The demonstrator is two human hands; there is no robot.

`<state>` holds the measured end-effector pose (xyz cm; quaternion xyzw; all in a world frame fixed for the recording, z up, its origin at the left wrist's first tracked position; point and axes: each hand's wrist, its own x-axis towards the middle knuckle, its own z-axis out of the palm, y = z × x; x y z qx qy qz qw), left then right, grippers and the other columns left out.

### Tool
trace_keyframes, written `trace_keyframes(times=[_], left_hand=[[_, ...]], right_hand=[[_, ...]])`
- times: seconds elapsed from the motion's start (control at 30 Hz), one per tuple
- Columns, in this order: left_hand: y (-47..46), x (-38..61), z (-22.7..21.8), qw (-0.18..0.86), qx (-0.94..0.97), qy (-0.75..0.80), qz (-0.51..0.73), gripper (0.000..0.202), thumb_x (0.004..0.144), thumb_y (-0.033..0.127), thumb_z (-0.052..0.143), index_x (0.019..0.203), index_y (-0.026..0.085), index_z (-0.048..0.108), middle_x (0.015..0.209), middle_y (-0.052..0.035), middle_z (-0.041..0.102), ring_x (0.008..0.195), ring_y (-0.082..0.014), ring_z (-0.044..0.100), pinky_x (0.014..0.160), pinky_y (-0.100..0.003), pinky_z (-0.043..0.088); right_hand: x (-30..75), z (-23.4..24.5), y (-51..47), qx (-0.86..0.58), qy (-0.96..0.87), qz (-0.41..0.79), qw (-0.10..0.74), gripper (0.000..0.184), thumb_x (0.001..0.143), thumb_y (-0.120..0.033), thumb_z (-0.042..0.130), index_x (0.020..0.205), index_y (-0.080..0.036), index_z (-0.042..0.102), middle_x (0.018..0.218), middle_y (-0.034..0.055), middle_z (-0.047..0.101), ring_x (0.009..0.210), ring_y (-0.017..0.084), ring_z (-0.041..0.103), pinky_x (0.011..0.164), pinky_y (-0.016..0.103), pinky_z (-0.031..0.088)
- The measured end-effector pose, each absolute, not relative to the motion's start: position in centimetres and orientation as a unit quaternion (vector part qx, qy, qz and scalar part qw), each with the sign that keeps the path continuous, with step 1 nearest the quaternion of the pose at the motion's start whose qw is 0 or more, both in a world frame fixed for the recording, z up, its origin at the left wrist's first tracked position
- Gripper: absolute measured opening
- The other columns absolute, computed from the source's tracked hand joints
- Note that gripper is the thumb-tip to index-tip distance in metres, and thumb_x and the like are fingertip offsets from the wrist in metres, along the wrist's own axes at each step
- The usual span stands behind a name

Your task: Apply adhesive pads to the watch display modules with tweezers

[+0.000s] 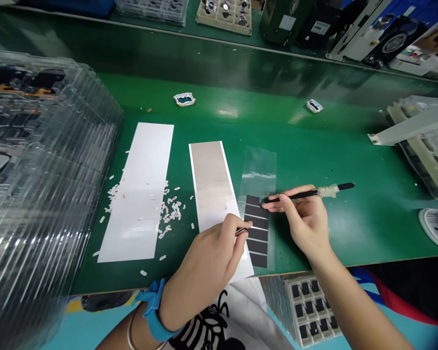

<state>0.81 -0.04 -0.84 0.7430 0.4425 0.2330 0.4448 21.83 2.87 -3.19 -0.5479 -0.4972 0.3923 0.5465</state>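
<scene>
Head view, left hand: left hand (208, 250) reaches up and right over the lower end of the beige sheet, back of the hand uppermost, wrist in a blue band (156, 311); thumb and forefinger pinch a small dark-edged piece (241, 231), too small to identify.
Right hand: right hand (308, 221) comes in from the lower right, forearm slanting up and left, thumb on top; gripping a slim black tool with a pale wrapped section (306, 194), nearly level, tip to the left.
Tool tip: at the uppermost black strips; whether it touches cannot be told.
Film: clear plastic sheet (260, 163) flat on the green bench top (365, 160), between the hands; black rectangular strips (258, 235) in a column on its lower part.
Beige sheet: long beige sheet with white borders (209, 175), just left of the film, partly under the left hand.
White sheet: long glossy white rectangle (142, 175), farther left, small white scraps (175, 210) around it.
Labels: 2 white stickers, 1 on a dark green box (273, 29), 1 on a black box (310, 36); print too small to read.
</scene>
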Motion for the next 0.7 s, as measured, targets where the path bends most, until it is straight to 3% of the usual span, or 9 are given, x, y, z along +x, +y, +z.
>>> trace_keyframes(times=[0.2, 0.33, 0.43, 0.53, 0.7], left_hand=[[-0.1, 0.9, -0.9, 0.444, 0.735, 0.451, 0.243, 0.01, 0.104, 0.022, 0.039, 0.111, 0.021, 0.047, 0.105, -0.0066, 0.072, 0.078, -0.019, 0.069, 0.063, -0.03, 0.05], [0.0, 0.8, -0.7, 0.443, 0.71, 0.47, 0.279, 0.009, 0.1, 0.023, 0.049, 0.102, 0.022, 0.058, 0.086, -0.0012, 0.073, 0.064, -0.0147, 0.063, 0.058, -0.026, 0.046], [0.0, 0.6, -0.5, 0.449, 0.667, 0.487, 0.34, 0.01, 0.095, 0.022, 0.059, 0.097, 0.023, 0.069, 0.089, -0.0014, 0.076, 0.064, -0.0142, 0.062, 0.059, -0.025, 0.047], [0.0, 0.2, -0.2, 0.451, 0.655, 0.48, 0.371, 0.018, 0.097, 0.024, 0.057, 0.106, 0.023, 0.073, 0.091, -0.0033, 0.075, 0.07, -0.0154, 0.063, 0.063, -0.026, 0.048], [-0.1, -0.5, -0.2, 0.418, 0.675, 0.477, 0.376, 0.032, 0.098, 0.018, 0.05, 0.125, 0.022, 0.067, 0.082, -0.0033, 0.067, 0.062, -0.0129, 0.054, 0.058, -0.025, 0.043]], right_hand=[[21.9, -3.1, 2.8, -0.564, -0.481, 0.39, 0.546, 0.027, 0.088, -0.039, 0.073, 0.093, -0.02, 0.055, 0.083, 0.0023, 0.072, 0.065, 0.021, 0.075, 0.059, 0.03, 0.066], [21.7, -2.0, 2.8, -0.532, -0.514, 0.348, 0.575, 0.021, 0.089, -0.033, 0.073, 0.091, -0.021, 0.055, 0.079, 0.0023, 0.073, 0.057, 0.018, 0.072, 0.053, 0.027, 0.063], [20.0, -0.1, 1.8, -0.512, -0.516, 0.31, 0.613, 0.012, 0.092, -0.023, 0.069, 0.093, -0.021, 0.057, 0.081, 0.0011, 0.07, 0.071, 0.017, 0.074, 0.06, 0.025, 0.064], [17.3, 1.7, 0.2, -0.478, -0.525, 0.309, 0.633, 0.01, 0.093, -0.016, 0.063, 0.096, -0.023, 0.057, 0.084, 0.0017, 0.068, 0.08, 0.02, 0.074, 0.066, 0.033, 0.067], [14.0, 2.7, -1.4, -0.411, -0.579, 0.322, 0.626, 0.026, 0.091, -0.001, 0.059, 0.104, -0.024, 0.057, 0.09, 0.0034, 0.07, 0.094, 0.022, 0.072, 0.079, 0.04, 0.067]])
